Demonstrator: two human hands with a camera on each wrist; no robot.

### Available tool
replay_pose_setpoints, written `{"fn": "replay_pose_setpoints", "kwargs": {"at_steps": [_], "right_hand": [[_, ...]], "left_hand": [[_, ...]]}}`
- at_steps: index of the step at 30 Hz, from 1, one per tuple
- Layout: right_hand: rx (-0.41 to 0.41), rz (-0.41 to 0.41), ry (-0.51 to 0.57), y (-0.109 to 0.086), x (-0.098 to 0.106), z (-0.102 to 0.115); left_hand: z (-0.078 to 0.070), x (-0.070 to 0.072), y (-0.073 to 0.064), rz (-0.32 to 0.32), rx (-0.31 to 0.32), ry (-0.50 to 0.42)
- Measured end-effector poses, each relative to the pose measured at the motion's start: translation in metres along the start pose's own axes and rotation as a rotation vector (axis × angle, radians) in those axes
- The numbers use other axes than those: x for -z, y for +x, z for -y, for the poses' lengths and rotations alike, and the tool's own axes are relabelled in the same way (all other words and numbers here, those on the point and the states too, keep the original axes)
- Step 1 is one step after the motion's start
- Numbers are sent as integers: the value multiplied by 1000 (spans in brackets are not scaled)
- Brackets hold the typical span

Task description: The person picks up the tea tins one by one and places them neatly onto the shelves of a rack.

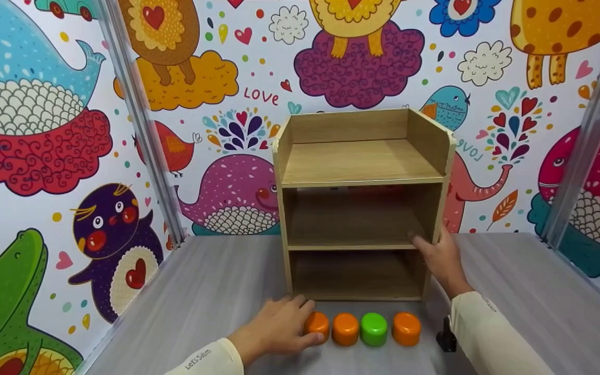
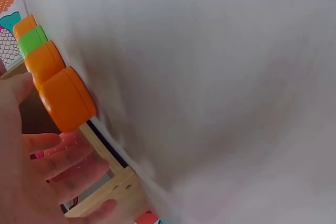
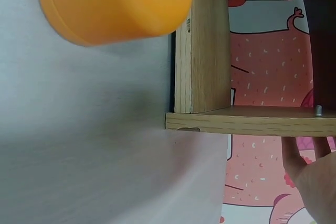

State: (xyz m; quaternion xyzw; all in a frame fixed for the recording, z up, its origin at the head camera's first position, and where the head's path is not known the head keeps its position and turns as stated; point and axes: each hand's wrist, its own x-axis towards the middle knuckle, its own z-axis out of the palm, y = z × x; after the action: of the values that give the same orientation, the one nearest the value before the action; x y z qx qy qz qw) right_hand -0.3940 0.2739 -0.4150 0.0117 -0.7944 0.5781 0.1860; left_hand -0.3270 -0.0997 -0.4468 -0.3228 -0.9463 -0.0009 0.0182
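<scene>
A small wooden shelf unit (image 1: pixel 352 249) with three levels stands upright on the grey table. My right hand (image 1: pixel 443 258) holds its right side panel (image 3: pixel 252 123), thumb at the middle opening and fingers along the outer face. In front of the shelf sits a row of rounded caps: an orange one (image 1: pixel 318 328) at the left end, a second orange one (image 1: pixel 346 329), a green one (image 1: pixel 373 329) and another orange one (image 1: pixel 407 328) at the right. Around the left-end cap my left hand (image 1: pixel 282 325) has its fingers spread loosely; contact is unclear. The wrist view shows this cap (image 2: pixel 68 99) beside the hand.
The grey tabletop (image 1: pixel 216 281) extends to both sides of the shelf. Walls printed with cartoon animals (image 1: pixel 237 198) enclose the back and sides, with metal posts (image 1: pixel 146 125) at the corners. A small black object (image 1: pixel 447 337) is beside the right sleeve.
</scene>
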Motion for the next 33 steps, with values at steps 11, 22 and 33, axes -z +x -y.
{"fn": "replay_pose_setpoints", "kwargs": {"at_steps": [11,22,33], "right_hand": [[8,9,9,0,-2,-2],[23,1,17,0,-3,0],[-13,16,28,2,0,-3]], "left_hand": [[-4,-3,7,69,18,-56],[-7,-8,13,76,-1,-67],[-8,-15,16,11,-71,-3]]}}
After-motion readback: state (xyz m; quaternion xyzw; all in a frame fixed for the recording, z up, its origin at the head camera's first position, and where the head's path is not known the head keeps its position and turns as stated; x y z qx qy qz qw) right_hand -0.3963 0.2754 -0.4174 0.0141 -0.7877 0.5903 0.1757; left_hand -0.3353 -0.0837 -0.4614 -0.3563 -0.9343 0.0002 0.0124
